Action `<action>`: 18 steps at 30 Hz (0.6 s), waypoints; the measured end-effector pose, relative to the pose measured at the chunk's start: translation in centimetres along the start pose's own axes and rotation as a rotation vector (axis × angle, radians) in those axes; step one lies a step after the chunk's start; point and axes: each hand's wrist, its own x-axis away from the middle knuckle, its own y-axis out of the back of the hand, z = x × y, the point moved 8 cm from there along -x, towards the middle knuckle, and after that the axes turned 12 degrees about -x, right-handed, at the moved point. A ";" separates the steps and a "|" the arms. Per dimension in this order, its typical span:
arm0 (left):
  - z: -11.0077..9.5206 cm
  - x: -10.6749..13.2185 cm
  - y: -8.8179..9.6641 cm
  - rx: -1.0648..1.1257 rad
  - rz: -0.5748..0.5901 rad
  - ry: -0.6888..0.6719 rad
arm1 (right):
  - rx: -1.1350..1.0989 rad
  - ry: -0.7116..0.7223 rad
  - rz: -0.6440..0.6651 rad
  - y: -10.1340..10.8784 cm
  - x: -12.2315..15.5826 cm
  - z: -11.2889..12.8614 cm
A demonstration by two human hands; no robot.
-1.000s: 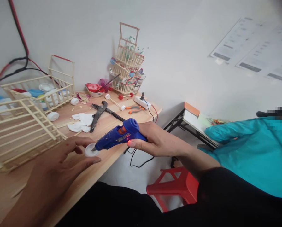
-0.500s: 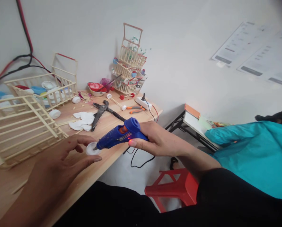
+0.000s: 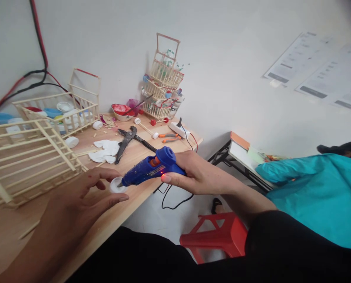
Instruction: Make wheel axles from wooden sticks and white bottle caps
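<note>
My right hand (image 3: 196, 173) is wrapped round the handle of a blue hot glue gun (image 3: 143, 169), whose red light glows by the thumb. The gun's nozzle points down into a white bottle cap (image 3: 114, 187) near the table's front edge. Thumb and fingers of my left hand (image 3: 72, 206) curve round the cap's rim from either side, holding it with the hollow facing up. Left of that hand stands a frame of thin wooden sticks (image 3: 31, 157). Large black-handled pliers (image 3: 127, 141) lie beyond the gun, beside a crumpled white cloth (image 3: 105, 151).
Stick carts (image 3: 160, 82) stand stacked at the back, near a bowl of red paint (image 3: 122, 111). Orange-handled pliers (image 3: 169, 137) lie beside a power strip (image 3: 180, 129). A red stool (image 3: 216, 236) and a person in a turquoise top (image 3: 317, 192) are at right.
The whole view has shifted slightly. Both hands, the glue gun and the cap keep nearly the same positions relative to each other, with the nozzle still in the cap.
</note>
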 end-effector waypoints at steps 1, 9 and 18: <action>-0.1 0.0 0.1 0.004 -0.003 -0.005 | -0.003 0.004 0.002 0.0 0.0 0.0; 0.2 0.0 -0.5 -0.005 0.042 0.006 | -0.011 -0.007 0.015 -0.1 -0.1 0.1; 0.1 0.1 0.4 0.004 0.009 0.011 | -0.027 -0.013 0.004 0.1 0.1 0.1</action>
